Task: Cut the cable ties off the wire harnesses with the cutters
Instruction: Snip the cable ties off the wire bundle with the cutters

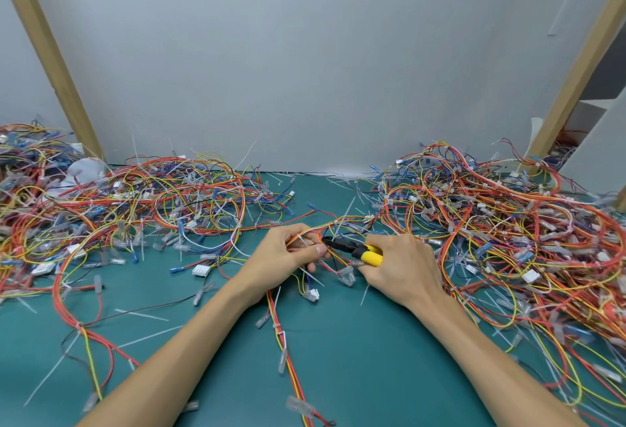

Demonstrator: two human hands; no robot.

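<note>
No text, label, brand, number or sign can be read anywhere in the view; the yellow handles of the cutters [367, 254] show no legible marking; the white connectors are too small to tell.

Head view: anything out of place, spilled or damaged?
No visible damage. Cut ties litter the mat among the harnesses, expected here. Oddities: a white strip, likely a tie, high against the wall at right, and a white cloth buried in the left pile. Cutters sit in the right hand.
</note>
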